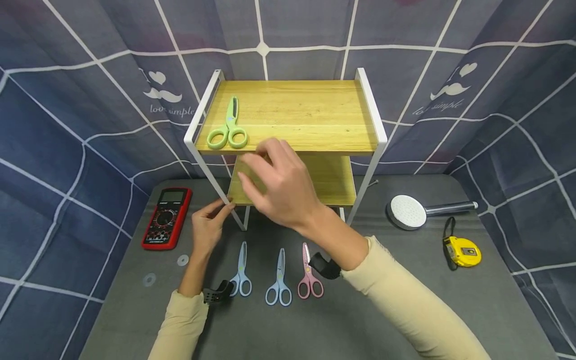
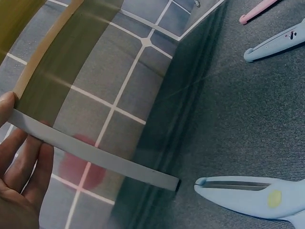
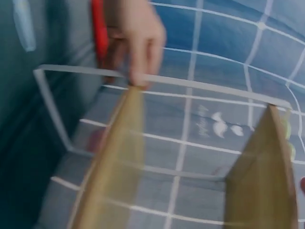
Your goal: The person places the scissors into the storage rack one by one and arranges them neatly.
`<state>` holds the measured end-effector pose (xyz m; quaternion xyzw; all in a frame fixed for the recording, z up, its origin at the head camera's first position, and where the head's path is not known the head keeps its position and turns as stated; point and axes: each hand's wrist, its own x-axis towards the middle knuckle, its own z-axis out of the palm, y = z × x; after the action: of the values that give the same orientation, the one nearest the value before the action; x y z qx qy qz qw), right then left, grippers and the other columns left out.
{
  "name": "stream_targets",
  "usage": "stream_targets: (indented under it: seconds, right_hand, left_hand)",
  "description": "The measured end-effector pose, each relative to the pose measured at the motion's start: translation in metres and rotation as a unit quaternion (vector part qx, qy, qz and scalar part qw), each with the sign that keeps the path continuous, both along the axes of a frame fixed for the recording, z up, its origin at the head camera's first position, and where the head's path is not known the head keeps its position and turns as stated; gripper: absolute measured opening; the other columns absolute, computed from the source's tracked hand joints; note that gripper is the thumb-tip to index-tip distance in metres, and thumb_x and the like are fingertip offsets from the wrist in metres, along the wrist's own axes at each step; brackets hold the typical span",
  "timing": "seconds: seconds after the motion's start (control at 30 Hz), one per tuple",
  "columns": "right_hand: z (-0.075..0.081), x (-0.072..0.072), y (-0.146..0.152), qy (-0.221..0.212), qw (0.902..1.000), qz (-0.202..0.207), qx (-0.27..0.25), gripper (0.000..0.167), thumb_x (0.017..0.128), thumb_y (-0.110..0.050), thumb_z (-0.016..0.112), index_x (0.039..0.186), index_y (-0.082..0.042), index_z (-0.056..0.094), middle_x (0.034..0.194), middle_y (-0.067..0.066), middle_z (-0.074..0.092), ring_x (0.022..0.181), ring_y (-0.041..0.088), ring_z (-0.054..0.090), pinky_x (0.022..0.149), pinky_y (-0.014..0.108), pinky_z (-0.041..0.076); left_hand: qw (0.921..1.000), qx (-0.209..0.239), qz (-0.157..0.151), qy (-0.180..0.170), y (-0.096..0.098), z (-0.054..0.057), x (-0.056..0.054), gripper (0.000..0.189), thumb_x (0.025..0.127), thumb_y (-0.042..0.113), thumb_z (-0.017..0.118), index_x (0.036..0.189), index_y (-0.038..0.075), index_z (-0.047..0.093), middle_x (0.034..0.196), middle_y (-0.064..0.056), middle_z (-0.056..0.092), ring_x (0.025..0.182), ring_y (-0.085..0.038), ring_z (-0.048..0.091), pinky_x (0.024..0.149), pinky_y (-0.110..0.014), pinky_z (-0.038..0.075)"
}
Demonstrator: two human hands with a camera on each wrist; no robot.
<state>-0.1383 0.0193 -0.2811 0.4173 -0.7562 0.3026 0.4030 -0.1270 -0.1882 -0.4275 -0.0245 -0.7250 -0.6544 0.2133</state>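
A small two-tier shelf (image 1: 310, 117) with wooden boards and a white metal frame stands at the back. My left hand (image 1: 208, 225) pinches its left front leg (image 2: 95, 152) beside the lower board (image 1: 330, 182), thumb on one side and fingers on the other. Loosely bent and holding nothing, my right hand (image 1: 285, 187) hovers before the shelf's front edge. Green scissors (image 1: 230, 125) lie on the upper board's left side. On the grey surface below are two pairs of blue scissors, the left (image 1: 242, 272) and the middle (image 1: 280, 280), plus pink scissors (image 1: 309, 275).
A red multimeter (image 1: 166, 220) lies left of the shelf, with two washers, one grey (image 1: 182, 260) and one paler (image 1: 149, 279), nearby. To the right are a shower head (image 1: 408, 212) and a yellow tape measure (image 1: 463, 251). Tiled-pattern curtain (image 1: 306, 30) surrounds the table.
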Motion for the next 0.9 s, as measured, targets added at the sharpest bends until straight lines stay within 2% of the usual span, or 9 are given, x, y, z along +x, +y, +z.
stream_targets:
  seconds: [0.07, 0.13, 0.23, 0.3, 0.37, 0.47, 0.63, 0.77, 0.9]
  right_hand:
    - [-0.017, 0.009, 0.008, 0.017, 0.9998, 0.009, 0.009, 0.014, 0.085, -0.009, 0.067, 0.096, -0.001, 0.071, 0.089, 0.012, 0.057, 0.074, 0.024, 0.053, 0.065, 0.031, 0.047]
    - [-0.036, 0.019, 0.018, 0.003, 0.9994, 0.019, 0.027, 0.015, 0.085, -0.009, 0.067, 0.097, -0.002, 0.071, 0.09, 0.01, 0.059, 0.073, 0.023, 0.053, 0.063, 0.03, 0.047]
    - [-0.068, 0.034, 0.035, -0.067, 0.9953, 0.032, 0.063, 0.019, 0.086, -0.012, 0.068, 0.103, -0.004, 0.07, 0.094, 0.008, 0.059, 0.077, 0.02, 0.054, 0.064, 0.029, 0.048]
    - [-0.091, 0.043, 0.046, -0.125, 0.9877, 0.035, 0.088, 0.024, 0.088, -0.016, 0.069, 0.109, -0.005, 0.069, 0.098, 0.007, 0.058, 0.08, 0.018, 0.053, 0.065, 0.028, 0.048]
    - [-0.112, 0.053, 0.057, -0.179, 0.9762, 0.031, 0.118, 0.03, 0.088, -0.019, 0.07, 0.115, -0.006, 0.067, 0.102, 0.006, 0.057, 0.084, 0.017, 0.053, 0.067, 0.029, 0.049]
    - [-0.142, 0.068, 0.072, -0.248, 0.9538, 0.012, 0.169, 0.04, 0.089, -0.026, 0.072, 0.124, -0.009, 0.064, 0.108, 0.004, 0.055, 0.088, 0.014, 0.052, 0.069, 0.028, 0.05]
    - [-0.181, 0.09, 0.09, -0.336, 0.9155, -0.021, 0.22, 0.059, 0.084, -0.04, 0.077, 0.132, -0.013, 0.059, 0.113, 0.006, 0.054, 0.096, 0.018, 0.051, 0.074, 0.034, 0.05]
    - [-0.199, 0.104, 0.101, -0.39, 0.8899, -0.025, 0.235, 0.069, 0.079, -0.045, 0.081, 0.135, -0.012, 0.057, 0.112, 0.008, 0.053, 0.096, 0.02, 0.05, 0.075, 0.037, 0.046]
    - [-0.209, 0.114, 0.107, -0.439, 0.8614, -0.016, 0.255, 0.074, 0.079, -0.043, 0.082, 0.14, -0.011, 0.054, 0.115, 0.01, 0.05, 0.096, 0.018, 0.046, 0.075, 0.037, 0.045]
  left_hand:
    - [1.0, 0.003, 0.0, 0.003, 0.0, 0.0, 0.0, 0.017, 0.084, -0.01, 0.072, 0.101, -0.014, 0.071, 0.102, -0.025, 0.07, 0.079, -0.003, 0.069, 0.073, -0.02, 0.056]
    - [1.0, 0.007, -0.002, 0.002, 0.0, 0.0, 0.0, 0.017, 0.084, -0.011, 0.072, 0.1, -0.015, 0.07, 0.102, -0.025, 0.07, 0.079, -0.003, 0.069, 0.072, -0.019, 0.056]
    - [1.0, 0.006, -0.002, -0.003, 0.0, 0.001, 0.0, 0.017, 0.084, -0.011, 0.072, 0.1, -0.014, 0.071, 0.101, -0.023, 0.07, 0.08, -0.004, 0.069, 0.073, -0.02, 0.056]
    - [0.9999, 0.007, -0.006, -0.006, 0.0, 0.001, 0.0, 0.017, 0.084, -0.011, 0.071, 0.101, -0.015, 0.07, 0.102, -0.023, 0.071, 0.082, -0.005, 0.069, 0.074, -0.02, 0.056]
    - [0.9999, 0.01, -0.008, -0.006, 0.0, 0.001, 0.0, 0.018, 0.085, -0.009, 0.072, 0.101, -0.015, 0.07, 0.102, -0.024, 0.07, 0.082, -0.006, 0.07, 0.075, -0.021, 0.057]
    - [0.9998, 0.015, -0.009, -0.003, 0.0, 0.001, 0.0, 0.018, 0.085, -0.008, 0.072, 0.101, -0.015, 0.07, 0.102, -0.024, 0.07, 0.081, -0.009, 0.07, 0.074, -0.023, 0.057]
    - [0.9999, 0.01, -0.011, -0.007, 0.001, 0.0, -0.001, 0.018, 0.086, -0.009, 0.071, 0.102, -0.014, 0.07, 0.103, -0.023, 0.071, 0.08, -0.007, 0.07, 0.073, -0.023, 0.057]
    - [0.9999, 0.003, -0.011, -0.01, 0.001, 0.001, -0.001, 0.018, 0.086, -0.01, 0.071, 0.103, -0.016, 0.069, 0.103, -0.024, 0.07, 0.079, -0.004, 0.07, 0.073, -0.021, 0.057]
    - [0.9999, -0.005, -0.004, -0.013, 0.0, 0.002, 0.0, 0.019, 0.086, -0.01, 0.071, 0.103, -0.017, 0.068, 0.102, -0.025, 0.07, 0.078, -0.003, 0.069, 0.073, -0.02, 0.057]
